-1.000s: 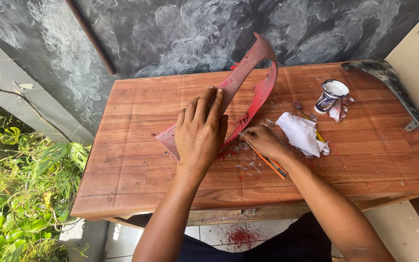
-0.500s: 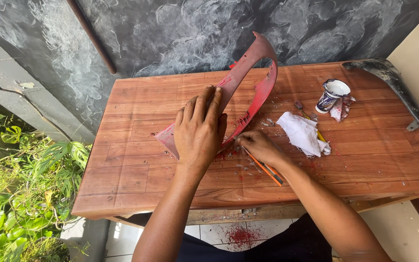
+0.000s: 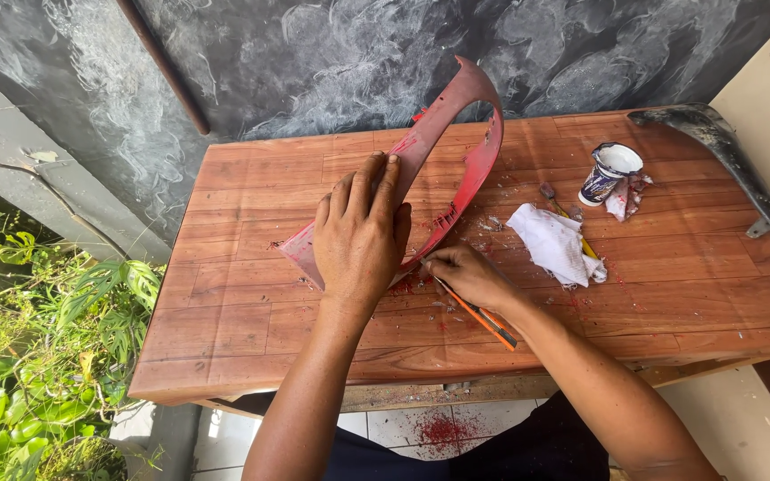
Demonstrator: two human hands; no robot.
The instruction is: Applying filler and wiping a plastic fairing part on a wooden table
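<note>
A long curved red plastic panel (image 3: 456,125) lies across the wooden table (image 3: 242,303), its far end sticking up toward the wall. My left hand (image 3: 360,236) presses flat on the panel's near part, fingers together and pointing away from me. My right hand (image 3: 461,274) grips an orange-handled cutter (image 3: 483,319), its tip against the panel's lower right edge just beside my left hand. Red flakes and shavings are scattered on the wood around the tip.
A crumpled white cloth (image 3: 556,245) lies right of my right hand. A small blue and white cup (image 3: 610,171) stands behind it. A dark curved panel (image 3: 728,165) rests at the table's right edge. Green plants (image 3: 37,356) grow at the left.
My right hand and the cutter have slid slightly left and toward me along the panel's edge. My left hand stays pressed on the panel, shifted a little left.
</note>
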